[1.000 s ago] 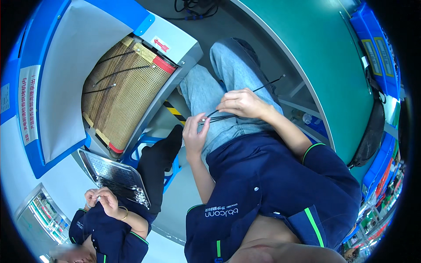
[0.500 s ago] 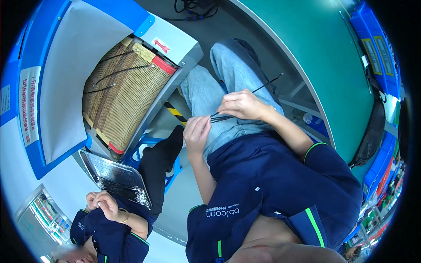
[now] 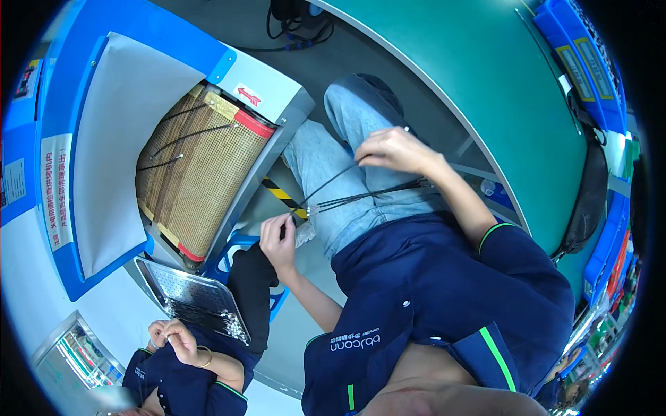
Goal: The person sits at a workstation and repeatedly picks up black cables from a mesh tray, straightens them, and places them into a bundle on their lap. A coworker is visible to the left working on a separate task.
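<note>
At frame centre, the thin black cables (image 3: 361,196) are pinched between the left hand (image 3: 279,239) and right hand (image 3: 395,149), best kept taut and untangled.

left hand (image 3: 279,240) lowered, away from right hand (image 3: 395,149), cables (image 3: 361,197) seemingly stretched

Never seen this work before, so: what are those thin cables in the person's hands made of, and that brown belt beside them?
The cables look like black, smooth plastic-sheathed wire, with pale ends near the left hand; the right hand holds them too. The belt looks like tan woven mesh, judging by its grid texture.
</note>
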The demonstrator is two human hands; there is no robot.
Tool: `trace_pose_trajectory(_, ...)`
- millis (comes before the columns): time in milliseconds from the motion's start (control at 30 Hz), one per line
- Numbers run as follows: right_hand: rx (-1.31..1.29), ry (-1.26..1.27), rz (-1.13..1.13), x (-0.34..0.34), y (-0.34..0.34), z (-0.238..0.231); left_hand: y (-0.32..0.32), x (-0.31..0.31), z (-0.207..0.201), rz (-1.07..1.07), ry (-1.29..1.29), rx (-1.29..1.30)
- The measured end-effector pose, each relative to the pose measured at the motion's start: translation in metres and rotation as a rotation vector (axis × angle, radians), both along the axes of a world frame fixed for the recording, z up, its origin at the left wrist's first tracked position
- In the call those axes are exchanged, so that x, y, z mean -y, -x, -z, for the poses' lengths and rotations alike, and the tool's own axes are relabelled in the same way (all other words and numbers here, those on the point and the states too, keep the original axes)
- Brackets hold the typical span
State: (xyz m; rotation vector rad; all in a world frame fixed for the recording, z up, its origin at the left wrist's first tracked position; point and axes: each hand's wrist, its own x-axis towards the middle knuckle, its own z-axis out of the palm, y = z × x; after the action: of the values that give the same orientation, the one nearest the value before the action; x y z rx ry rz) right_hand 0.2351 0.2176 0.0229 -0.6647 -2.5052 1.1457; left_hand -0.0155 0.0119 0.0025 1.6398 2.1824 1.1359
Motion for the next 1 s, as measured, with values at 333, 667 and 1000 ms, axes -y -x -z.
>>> trace_pose_trajectory(333, -0.067, 0.039, 0.037, -0.012, -0.020, 0.001, 0.021, 0.028, 0.000, -0.091, 0.020, -0.084)
trace_pose_trajectory(667, -0.125, -0.203, 0.027, -0.006, -0.021, -0.002, 0.026, 0.030, -0.015, -0.119, -0.025, -0.088)
trace_pose_trajectory(1000, -0.204, -0.139, 0.061, -0.012, -0.015, -0.010, 0.026, 0.037, -0.025, -0.142, -0.040, -0.085)
